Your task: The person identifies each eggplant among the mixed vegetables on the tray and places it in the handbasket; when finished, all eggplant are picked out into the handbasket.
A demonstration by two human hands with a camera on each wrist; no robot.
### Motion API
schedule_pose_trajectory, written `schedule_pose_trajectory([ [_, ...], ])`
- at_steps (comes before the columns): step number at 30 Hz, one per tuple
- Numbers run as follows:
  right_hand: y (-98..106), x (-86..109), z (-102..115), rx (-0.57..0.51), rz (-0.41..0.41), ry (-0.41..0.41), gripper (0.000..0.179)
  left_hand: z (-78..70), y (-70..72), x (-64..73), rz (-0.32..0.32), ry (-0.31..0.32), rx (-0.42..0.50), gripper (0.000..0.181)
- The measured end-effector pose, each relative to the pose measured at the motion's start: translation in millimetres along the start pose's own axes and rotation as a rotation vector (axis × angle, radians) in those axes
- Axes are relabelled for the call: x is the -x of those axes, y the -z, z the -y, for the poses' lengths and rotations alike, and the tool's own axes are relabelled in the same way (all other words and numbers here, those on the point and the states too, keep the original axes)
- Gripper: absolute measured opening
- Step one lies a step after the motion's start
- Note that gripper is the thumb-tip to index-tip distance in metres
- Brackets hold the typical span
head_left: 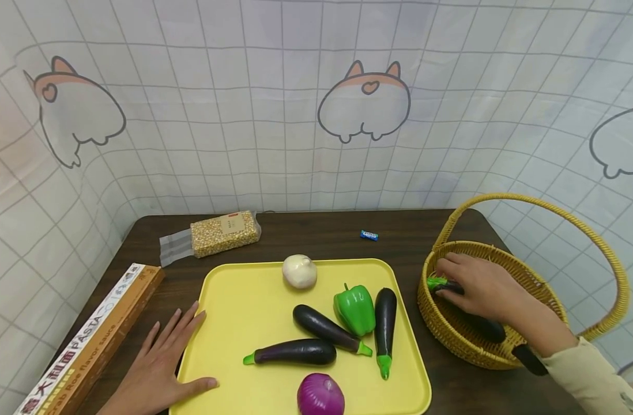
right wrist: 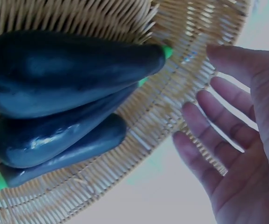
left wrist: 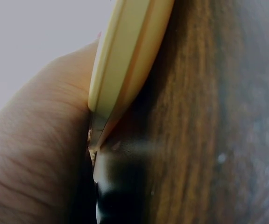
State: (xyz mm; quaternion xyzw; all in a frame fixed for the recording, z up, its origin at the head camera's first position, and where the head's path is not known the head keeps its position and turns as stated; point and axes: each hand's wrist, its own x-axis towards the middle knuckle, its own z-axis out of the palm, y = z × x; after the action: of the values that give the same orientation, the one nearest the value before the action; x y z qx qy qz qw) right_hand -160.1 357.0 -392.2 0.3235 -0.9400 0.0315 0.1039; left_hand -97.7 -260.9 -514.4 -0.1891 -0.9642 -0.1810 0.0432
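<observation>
My right hand (head_left: 482, 282) reaches into a yellow wicker basket (head_left: 436, 328) at the right. An eggplant (head_left: 482, 327) lies below the hand in the head view. In the right wrist view, three eggplants are stacked in the basket, the top eggplant (right wrist: 74, 70) apart from my loosely bent, empty fingers (right wrist: 204, 121). My left hand (head_left: 158, 363) lies spread at the left edge of a yellow tray (head_left: 233, 305), thumb over its rim. On the tray are eggplants (head_left: 298, 353), a green bell pepper (head_left: 355, 309), a purple onion (head_left: 320, 395) and a white bulb (head_left: 299, 272).
A long pasta box (head_left: 95, 340) lies left of my left hand. Behind the tray are a bag of yellow kernels (head_left: 218, 236) and a small blue wrapped piece (head_left: 369, 235). The basket's tall handle (head_left: 576, 219) arches over its right side. A tile-patterned cloth (head_left: 306, 167) hangs behind the table.
</observation>
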Motion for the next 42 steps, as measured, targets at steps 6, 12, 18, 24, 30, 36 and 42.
schedule_pose_trajectory([
  [6,2.3,-9.7,14.4,-0.006,-0.111,0.084,0.036,-0.7,1.1,0.8,0.003,0.000,0.007,0.120],
  [12,1.6,-18.3,32.6,-0.018,-0.134,0.157,0.033,-0.5,2.0,1.2,-0.008,-0.006,0.011,0.120],
  [18,-5.4,-25.4,48.3,-0.003,-0.113,0.247,0.038,-0.6,1.3,0.8,-0.017,-0.013,0.004,0.120],
  [24,-15.8,-30.7,57.4,-0.028,-0.087,0.310,0.036,-1.6,0.9,1.0,-0.043,-0.037,0.004,0.120],
  [30,-28.7,-31.5,63.5,-0.023,-0.041,0.351,0.034,-0.8,-0.7,-1.1,-0.028,-0.024,-0.005,0.120],
  [36,-36.8,-31.1,68.4,0.000,-0.004,0.363,0.038,0.0,-0.9,-0.2,-0.025,-0.019,0.000,0.119],
  [42,-41.0,-31.5,72.0,0.002,0.024,0.368,0.038,0.6,-0.9,0.6,-0.034,-0.024,-0.004,0.120],
])
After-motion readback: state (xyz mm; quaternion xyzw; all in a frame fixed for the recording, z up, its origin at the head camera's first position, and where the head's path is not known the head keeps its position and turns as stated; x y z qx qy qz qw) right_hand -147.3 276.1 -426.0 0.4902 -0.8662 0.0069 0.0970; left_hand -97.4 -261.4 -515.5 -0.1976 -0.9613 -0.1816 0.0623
